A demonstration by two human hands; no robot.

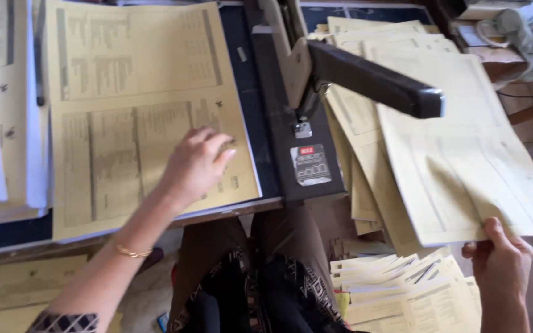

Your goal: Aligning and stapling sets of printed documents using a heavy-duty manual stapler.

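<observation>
My left hand [195, 163] rests flat, fingers spread, on a stack of pale yellow printed sheets [124, 98] lying on the bed of a black paper cutter [272, 123]. The cutter's dark lever handle [371, 77] stands raised, pointing right. My right hand [501, 259] pinches the near corner of a cut yellow sheet [464, 166] and holds it up to the right of the cutter, above other cut sheets.
More cut yellow sheets [353, 185] fan out right of the cutter. A pile of narrower printed slips [402, 290] lies below near my lap. White and yellow paper stacks [1, 105] sit at the far left. Cloth [525, 37] lies top right.
</observation>
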